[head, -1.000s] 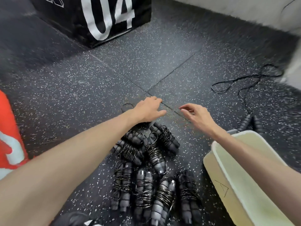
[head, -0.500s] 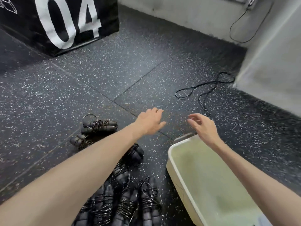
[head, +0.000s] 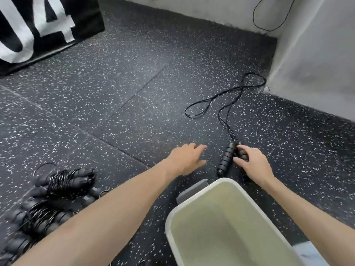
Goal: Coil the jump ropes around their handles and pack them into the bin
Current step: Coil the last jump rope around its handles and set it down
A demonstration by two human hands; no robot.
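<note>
1. The right hand [head: 251, 166] lies on one of the two black handles [head: 226, 159] of a loose jump rope; its fingers curl around that handle.
2. The other handle lies just beside those fingers, on their left.
3. The thin rope [head: 226, 100] runs away from the fingertips across the speckled floor [head: 134, 93] in loose loops.
4. The left hand [head: 187, 160] hovers near the handles, fingers straight and a little apart, holding nothing.
5. The pale bin [head: 194, 204] sits just behind both wrists.
6. A pile of coiled ropes [head: 63, 181] lies well off to the left of the left fingers.
</note>
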